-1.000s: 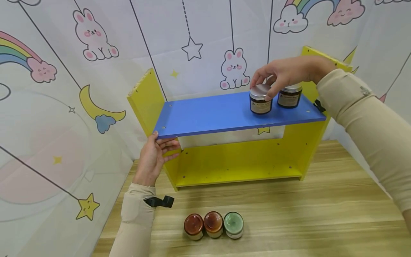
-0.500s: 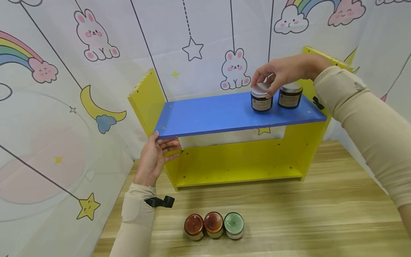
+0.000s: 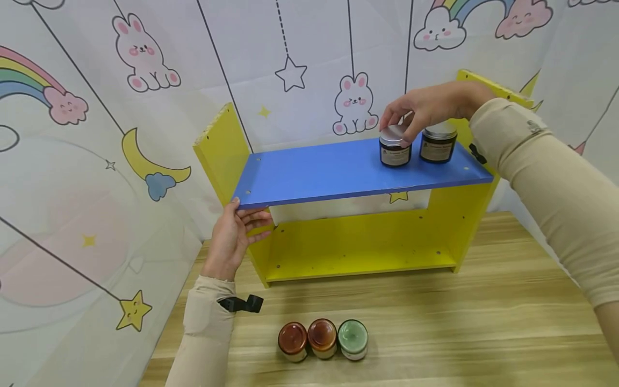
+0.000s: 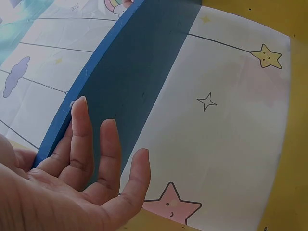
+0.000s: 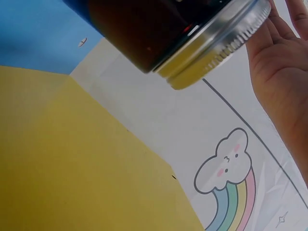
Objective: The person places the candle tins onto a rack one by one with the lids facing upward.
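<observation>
The right hand (image 3: pixel 427 107) pinches the lid of a jar (image 3: pixel 394 145) on the blue shelf (image 3: pixel 338 172); the left hand (image 3: pixel 234 236), fingers straight, steadies the shelf's corner.

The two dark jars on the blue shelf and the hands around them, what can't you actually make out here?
- Labels on the two dark jars: too small to read in the head view.
- Right hand: its fingers cover the left jar's lid, so the grip is unclear; the right wrist view cuts the hand at the edge.
- Left hand thumb: hidden by the blue shelf.
</observation>
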A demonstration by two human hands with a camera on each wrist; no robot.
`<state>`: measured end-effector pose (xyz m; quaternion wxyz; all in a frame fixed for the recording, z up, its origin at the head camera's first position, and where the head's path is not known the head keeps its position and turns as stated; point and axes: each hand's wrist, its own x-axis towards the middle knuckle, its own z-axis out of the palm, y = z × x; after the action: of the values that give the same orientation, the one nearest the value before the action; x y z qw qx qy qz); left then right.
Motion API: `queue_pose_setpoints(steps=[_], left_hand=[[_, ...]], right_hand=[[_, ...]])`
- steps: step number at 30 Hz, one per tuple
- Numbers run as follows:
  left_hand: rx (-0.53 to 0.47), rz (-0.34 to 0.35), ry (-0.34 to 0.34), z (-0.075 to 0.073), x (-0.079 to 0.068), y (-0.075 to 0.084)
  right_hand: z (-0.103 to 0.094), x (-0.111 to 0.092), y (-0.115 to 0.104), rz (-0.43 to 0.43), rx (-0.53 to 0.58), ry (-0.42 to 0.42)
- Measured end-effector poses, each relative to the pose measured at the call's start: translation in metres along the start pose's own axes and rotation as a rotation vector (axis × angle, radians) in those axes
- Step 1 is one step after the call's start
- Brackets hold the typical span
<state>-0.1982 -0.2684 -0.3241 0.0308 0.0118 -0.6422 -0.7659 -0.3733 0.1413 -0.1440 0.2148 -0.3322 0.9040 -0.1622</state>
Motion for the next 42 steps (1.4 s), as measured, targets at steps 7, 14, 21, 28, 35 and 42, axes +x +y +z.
queue_pose_setpoints(steps=[7, 14, 21, 28, 35, 42], left_hand=[[-0.002, 0.002, -0.002, 0.0001, 0.0005, 0.0003], [-0.001, 0.0, -0.002, 0.0, -0.0001, 0.0], [0.003, -0.002, 0.002, -0.0004, -0.0012, -0.0011], [0.006, 0.0, 0.0, -0.0006, -0.0015, -0.0011], [0.002, -0.003, 0.003, -0.0003, -0.001, -0.0005], [-0.001, -0.004, 0.006, 0.0002, 0.0, 0.0002]], right_hand=[[0.0002, 0.0007, 0.0024, 0.004, 0.022, -0.002], [0.0006, 0.0012, 0.0045, 0.005, 0.04, -0.029], [0.0011, 0.0014, 0.006, 0.011, 0.05, -0.051], [0.0011, 0.0005, 0.0056, 0.007, 0.034, -0.047], [-0.0008, -0.0013, 0.0057, 0.013, 0.011, -0.05], [-0.0003, -0.0057, 0.0053, -0.003, -0.006, -0.038]])
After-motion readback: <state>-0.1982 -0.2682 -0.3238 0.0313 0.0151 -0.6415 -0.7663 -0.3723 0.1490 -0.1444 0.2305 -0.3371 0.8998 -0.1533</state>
